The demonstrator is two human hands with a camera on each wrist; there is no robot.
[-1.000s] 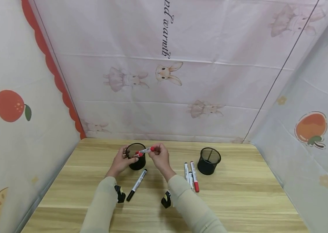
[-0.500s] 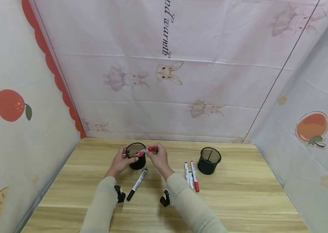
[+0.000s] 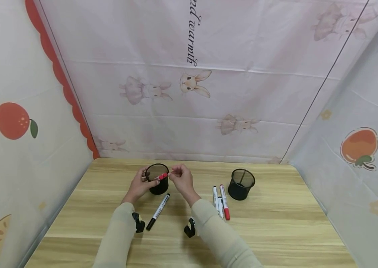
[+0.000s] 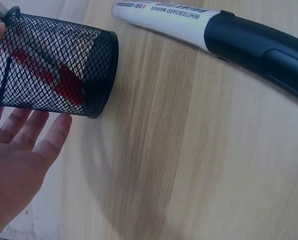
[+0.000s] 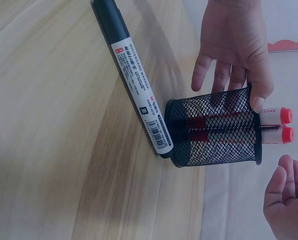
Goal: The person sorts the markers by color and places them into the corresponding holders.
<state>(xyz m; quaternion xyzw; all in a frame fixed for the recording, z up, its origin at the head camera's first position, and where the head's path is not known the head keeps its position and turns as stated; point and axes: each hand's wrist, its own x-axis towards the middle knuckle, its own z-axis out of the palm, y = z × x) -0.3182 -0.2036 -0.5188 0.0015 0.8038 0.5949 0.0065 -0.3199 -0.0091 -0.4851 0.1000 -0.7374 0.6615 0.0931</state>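
Observation:
My left hand (image 3: 137, 187) holds a black mesh pen holder (image 3: 159, 188) upright on the table, thumb at its rim and fingers round the far side. Two red-capped or red-ended whiteboard markers (image 5: 278, 135) stand in it, their red ends above the rim in the right wrist view. Just right of them is my right hand (image 3: 183, 181), apart from the markers, its fingers loosely bent and holding nothing. A black-capped whiteboard marker (image 3: 158, 212) lies in front of the holder; its label shows in the right wrist view.
A second black mesh pen holder (image 3: 241, 189) stands to the right. Beside it lie a red-capped marker (image 3: 224, 203) and two white-barrelled markers (image 3: 215, 196). Printed cloth walls (image 3: 182, 141) border the wooden table (image 3: 276, 230) at the back and sides.
The red marker in my right hand has moved left and down into the left pen holder, beside the other one. My right fingers have let it go. My left hand has stayed in place.

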